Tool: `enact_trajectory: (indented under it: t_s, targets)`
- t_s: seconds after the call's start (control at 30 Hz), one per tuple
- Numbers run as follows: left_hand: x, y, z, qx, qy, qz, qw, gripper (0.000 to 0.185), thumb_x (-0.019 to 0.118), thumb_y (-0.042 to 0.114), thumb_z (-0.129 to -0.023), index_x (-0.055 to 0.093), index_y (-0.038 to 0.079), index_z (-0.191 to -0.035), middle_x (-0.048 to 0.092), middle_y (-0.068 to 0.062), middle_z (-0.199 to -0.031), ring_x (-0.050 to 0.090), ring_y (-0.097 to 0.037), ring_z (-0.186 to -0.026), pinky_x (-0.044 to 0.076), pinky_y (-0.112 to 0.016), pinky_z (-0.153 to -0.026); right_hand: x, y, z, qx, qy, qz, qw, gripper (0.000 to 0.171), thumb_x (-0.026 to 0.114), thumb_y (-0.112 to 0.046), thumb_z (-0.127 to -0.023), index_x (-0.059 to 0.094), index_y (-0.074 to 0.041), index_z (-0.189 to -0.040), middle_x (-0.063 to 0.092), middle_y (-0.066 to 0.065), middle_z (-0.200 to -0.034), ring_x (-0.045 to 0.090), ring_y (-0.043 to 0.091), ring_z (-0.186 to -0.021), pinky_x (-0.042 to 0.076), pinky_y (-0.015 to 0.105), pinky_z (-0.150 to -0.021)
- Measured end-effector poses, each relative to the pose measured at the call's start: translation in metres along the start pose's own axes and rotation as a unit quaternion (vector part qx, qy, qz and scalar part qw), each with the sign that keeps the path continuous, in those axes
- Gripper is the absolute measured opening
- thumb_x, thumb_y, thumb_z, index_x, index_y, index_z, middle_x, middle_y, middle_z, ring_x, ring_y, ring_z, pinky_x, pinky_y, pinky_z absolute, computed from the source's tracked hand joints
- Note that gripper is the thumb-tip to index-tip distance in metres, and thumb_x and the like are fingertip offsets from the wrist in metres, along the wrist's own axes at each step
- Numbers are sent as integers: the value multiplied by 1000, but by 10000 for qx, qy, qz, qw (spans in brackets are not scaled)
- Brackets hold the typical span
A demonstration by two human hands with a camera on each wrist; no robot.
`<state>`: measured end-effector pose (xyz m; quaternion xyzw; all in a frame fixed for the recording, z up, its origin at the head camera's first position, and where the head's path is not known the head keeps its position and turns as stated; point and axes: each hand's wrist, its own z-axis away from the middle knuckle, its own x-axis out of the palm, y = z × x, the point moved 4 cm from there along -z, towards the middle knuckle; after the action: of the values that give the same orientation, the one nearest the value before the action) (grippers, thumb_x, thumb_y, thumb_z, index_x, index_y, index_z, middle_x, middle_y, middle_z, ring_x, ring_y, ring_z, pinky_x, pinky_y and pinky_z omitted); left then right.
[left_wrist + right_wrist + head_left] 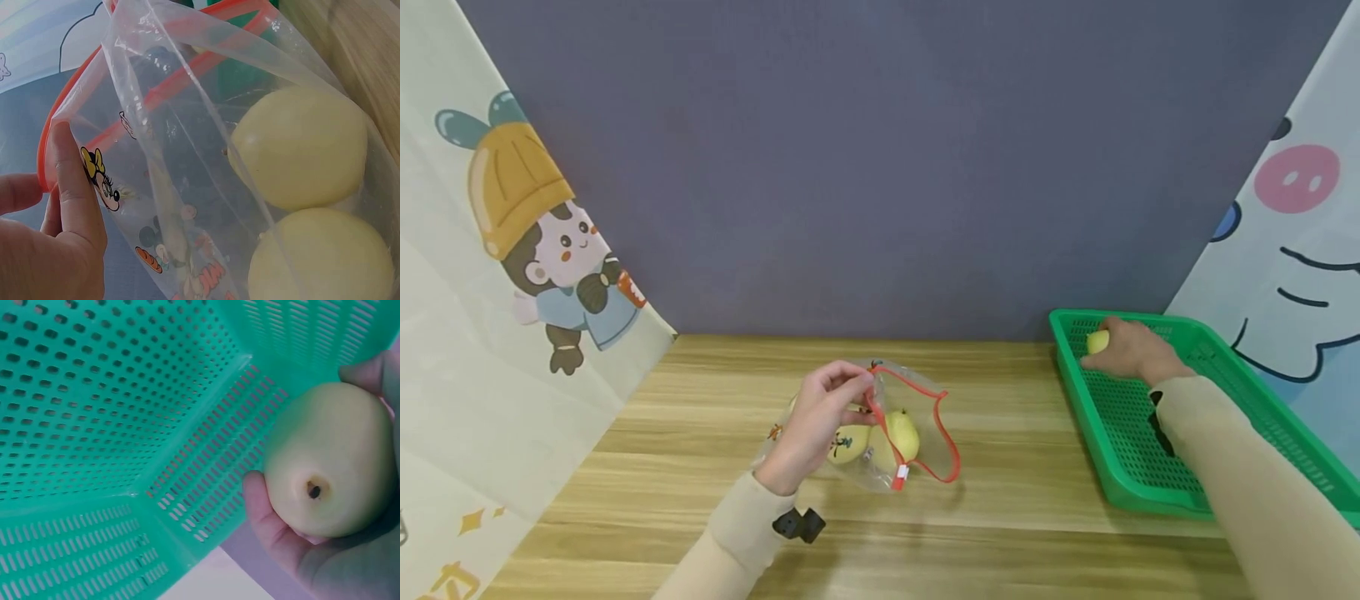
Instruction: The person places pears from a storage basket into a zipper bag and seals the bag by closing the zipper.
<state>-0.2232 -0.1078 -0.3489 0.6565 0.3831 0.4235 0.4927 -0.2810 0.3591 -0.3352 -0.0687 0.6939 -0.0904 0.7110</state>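
While left hand (pixel 816 425) pinches bag (pixel 880 433), right hand (pixel 1131 350) — cupping pear (pixel 328 462)

The green basket (pixel 1180 492) runs off the right edge; the right sleeve (pixel 1247 475) covers its floor.

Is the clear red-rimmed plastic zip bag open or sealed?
Open: the left hand pinches the clear red-rimmed plastic zip bag's rim, mouth gaping; two yellow pears inside.
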Motion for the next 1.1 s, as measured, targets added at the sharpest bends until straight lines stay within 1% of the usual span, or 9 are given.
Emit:
enact_trajectory:
  t_s: [0.17, 0.37, 0.63, 0.9, 1.1]
  targets:
    - [-1, -1, -1, -29, -14, 55, 10000, 26, 63, 14, -101, 61, -9, -113, 64, -14, -90, 66, -23, -78, 64, -40, -70, -7, -12, 4, 15, 151, 90, 9998, 75, 72, -42, -86, 44, 10, -132, 56, 20, -94, 54, 33, -77, 46, 41, -56]
    - [-2, -2, -1, -23, -40, 81, 10000, 28, 64, 15, -101, 60, -9, -114, 64, -15, -90, 66, -23, -78, 64, -40, -70, -14, -24, 7, -73, 244, 20, 9997, 75, 71, -41, -87, 43, 10, -134, 53, 26, -103, 52, 35, -83, 46, 43, -60]
    - [-3, -2, 1, -12, 3, 97, 10000, 28, 63, 14, -101, 60, -10, -114, 63, -14, -91, 66, -23, -78, 64, -39, -71, -23, -39, 15, 13, 247, -224, 9994, 76, 69, -43, -89, 42, 9, -137, 54, 24, -106, 52, 34, -85, 46, 40, -60]
    - [-3, 0, 0, 17, 10, 96, 10000, 28, 64, 15, -101, 60, -10, -114, 63, -14, -91, 66, -22, -78, 64, -39, -70, -31, -63, 22, -232, 379, -377, 9983, 69, 69, -38, -88, 46, 8, -134, 58, 22, -105, 54, 32, -81, 45, 39, -59]
    - [-3, -2, 0, -12, 4, 112, 9999, 29, 64, 15, -101, 59, -11, -114, 63, -13, -91, 65, -22, -78, 64, -39, -70, -34, -71, 25, -256, 369, -506, 9977, 72, 69, -40, -88, 45, 7, -137, 57, 25, -111, 54, 33, -83, 46, 39, -59]
